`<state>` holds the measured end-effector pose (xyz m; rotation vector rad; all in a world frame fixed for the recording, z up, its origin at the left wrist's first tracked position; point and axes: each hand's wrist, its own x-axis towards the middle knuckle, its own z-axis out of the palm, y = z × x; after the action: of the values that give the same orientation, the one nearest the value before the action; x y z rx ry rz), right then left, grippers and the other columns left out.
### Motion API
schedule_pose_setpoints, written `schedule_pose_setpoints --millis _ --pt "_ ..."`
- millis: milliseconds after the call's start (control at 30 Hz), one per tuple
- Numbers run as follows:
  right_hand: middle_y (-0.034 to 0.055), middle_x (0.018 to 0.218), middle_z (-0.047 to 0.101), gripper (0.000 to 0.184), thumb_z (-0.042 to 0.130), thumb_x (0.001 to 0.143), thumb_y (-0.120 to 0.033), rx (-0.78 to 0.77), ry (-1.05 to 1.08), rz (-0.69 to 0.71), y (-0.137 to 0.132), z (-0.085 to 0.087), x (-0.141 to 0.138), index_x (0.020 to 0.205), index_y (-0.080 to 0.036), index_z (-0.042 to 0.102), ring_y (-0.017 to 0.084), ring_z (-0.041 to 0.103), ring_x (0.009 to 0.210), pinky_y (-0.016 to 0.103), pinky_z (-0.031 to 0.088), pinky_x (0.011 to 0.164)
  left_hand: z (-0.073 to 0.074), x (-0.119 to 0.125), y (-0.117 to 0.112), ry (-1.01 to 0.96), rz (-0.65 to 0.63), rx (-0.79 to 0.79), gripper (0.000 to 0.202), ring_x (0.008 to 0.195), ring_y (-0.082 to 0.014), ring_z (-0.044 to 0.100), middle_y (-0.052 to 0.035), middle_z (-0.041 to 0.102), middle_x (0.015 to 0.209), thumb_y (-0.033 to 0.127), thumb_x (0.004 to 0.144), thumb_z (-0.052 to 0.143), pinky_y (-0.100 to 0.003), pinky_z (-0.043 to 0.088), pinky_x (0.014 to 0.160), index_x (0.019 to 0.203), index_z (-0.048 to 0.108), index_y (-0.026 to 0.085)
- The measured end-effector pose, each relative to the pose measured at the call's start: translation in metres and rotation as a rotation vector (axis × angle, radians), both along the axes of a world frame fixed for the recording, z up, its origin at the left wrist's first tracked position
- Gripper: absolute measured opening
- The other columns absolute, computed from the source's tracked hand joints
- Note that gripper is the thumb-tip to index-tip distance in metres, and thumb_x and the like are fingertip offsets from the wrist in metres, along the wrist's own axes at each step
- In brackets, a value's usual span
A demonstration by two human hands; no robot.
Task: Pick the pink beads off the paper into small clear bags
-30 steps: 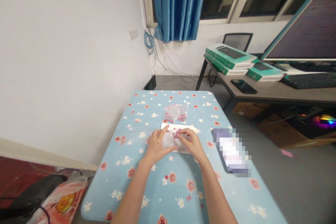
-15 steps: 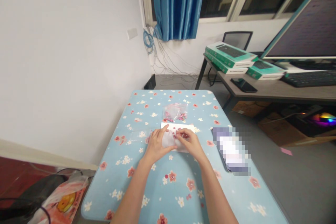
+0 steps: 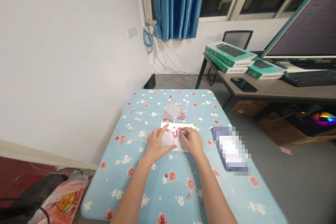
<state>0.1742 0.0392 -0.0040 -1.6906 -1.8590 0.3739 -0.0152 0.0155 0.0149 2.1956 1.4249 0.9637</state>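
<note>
My left hand [image 3: 156, 144] curves round a pale, round, flat piece [image 3: 168, 139], its thumb and index finger at opposite edges. Under it is a white sheet [image 3: 183, 147] that lies on the flowered table. Small pink beads [image 3: 176, 133] are scattered on the sheet, just right of the round piece. Over the beads, at the sheet's right side, is my right hand [image 3: 193, 140], thumb and fingertips pinched together. Whatever they hold is too small to make out. Behind the sheet lies a clear plastic bag [image 3: 175, 112] with more pink beads inside.
A blurred-out, phone-like object [image 3: 231, 148] lies near the right edge of the table [image 3: 123, 185]. Clear plastic wrap [image 3: 139, 135] is left of my left hand. The desk at right carries green keyboard boxes [image 3: 228, 56], a black phone [image 3: 243, 84] and a monitor [image 3: 304, 28].
My right hand has drawn back to the right from the round piece's edge, so more pink beads show. My left hand has stayed in place.
</note>
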Motion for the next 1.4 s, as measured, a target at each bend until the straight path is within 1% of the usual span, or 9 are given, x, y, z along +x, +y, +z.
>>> schedule_pose_setpoints --millis 133,333,633,733,867,1000,1067,1233,1400 --pt "0.0031 0.069 0.060 0.024 0.049 0.083 -0.027 -0.003 -0.018 -0.004 0.000 0.001 -0.001 0.094 -0.017 0.068 0.018 0.052 0.072 0.028 0.036 0.073 -0.001 0.000 0.000 -0.001 0.001 -0.001 0.089 0.105 -0.0230 0.049 -0.0012 0.057 0.115 0.034 0.065 0.078 -0.038 0.038 0.094 0.138 0.026 0.032" --pt "0.0020 0.066 0.058 0.019 0.051 0.081 -0.024 -0.018 -0.034 -0.010 -0.001 0.005 -0.003 0.087 -0.019 0.068 0.017 0.051 0.071 0.027 0.035 0.070 0.000 0.000 0.000 0.009 -0.003 0.001 0.089 0.105 -0.0230 0.049 -0.0014 0.057 0.115 0.033 0.066 0.077 -0.038 0.038 0.094 0.138 0.025 0.032" --pt "0.0016 0.065 0.057 0.019 0.051 0.081 -0.027 -0.006 -0.002 -0.009 0.000 0.003 -0.002 0.084 -0.020 0.068 0.017 0.051 0.068 0.027 0.034 0.069 0.000 0.000 0.000 0.006 -0.001 0.004 0.090 0.104 -0.0230 0.049 -0.0016 0.057 0.114 0.033 0.065 0.078 -0.038 0.039 0.093 0.138 0.026 0.032" --pt "0.0014 0.064 0.057 0.019 0.052 0.081 -0.030 -0.001 0.064 0.001 0.000 0.003 0.000 0.081 -0.020 0.068 0.017 0.050 0.066 0.027 0.035 0.067 0.000 0.000 0.000 0.006 0.001 0.004 0.089 0.104 -0.0230 0.050 -0.0017 0.057 0.114 0.033 0.065 0.078 -0.038 0.039 0.093 0.138 0.026 0.032" --pt "0.0012 0.065 0.058 0.019 0.054 0.080 -0.032 -0.016 0.238 0.033 -0.002 0.006 0.000 0.082 -0.018 0.067 0.015 0.049 0.062 0.026 0.036 0.061 0.000 0.000 0.000 -0.001 0.003 0.001 0.089 0.104 -0.0228 0.049 -0.0016 0.057 0.114 0.033 0.066 0.077 -0.038 0.039 0.093 0.138 0.025 0.033" --pt "0.0009 0.068 0.059 0.019 0.057 0.078 -0.033 -0.084 0.440 0.147 -0.006 0.010 -0.004 0.083 -0.017 0.066 0.013 0.048 0.059 0.024 0.036 0.057 -0.002 0.000 0.000 -0.001 0.003 0.007 0.090 0.103 -0.0226 0.049 -0.0017 0.057 0.114 0.033 0.065 0.078 -0.038 0.039 0.092 0.138 0.026 0.032" --pt "0.0007 0.070 0.059 0.019 0.058 0.078 -0.034 -0.108 0.500 0.204 -0.007 0.012 -0.007 0.082 -0.017 0.065 0.013 0.047 0.060 0.024 0.037 0.057 -0.002 -0.001 0.001 0.001 0.004 0.012 0.089 0.103 -0.0227 0.050 -0.0019 0.057 0.113 0.033 0.065 0.078 -0.038 0.039 0.092 0.138 0.026 0.032" --pt "0.0006 0.071 0.060 0.017 0.059 0.078 -0.032 -0.139 0.531 0.266 -0.008 0.015 -0.012 0.081 -0.017 0.066 0.012 0.047 0.060 0.024 0.037 0.058 -0.002 -0.001 0.001 0.005 0.003 0.008 0.089 0.104 -0.0232 0.050 -0.0024 0.057 0.115 0.035 0.066 0.077 -0.039 0.039 0.092 0.138 0.026 0.032" --pt "0.0017 0.075 0.061 0.017 0.058 0.078 -0.031 -0.151 0.538 0.291 -0.010 0.015 -0.014 0.083 -0.017 0.065 0.012 0.047 0.061 0.024 0.038 0.059 -0.001 -0.001 0.001 0.011 0.006 -0.003 0.088 0.104 -0.0237 0.050 -0.0026 0.057 0.115 0.036 0.066 0.077 -0.040 0.040 0.092 0.138 0.026 0.032"
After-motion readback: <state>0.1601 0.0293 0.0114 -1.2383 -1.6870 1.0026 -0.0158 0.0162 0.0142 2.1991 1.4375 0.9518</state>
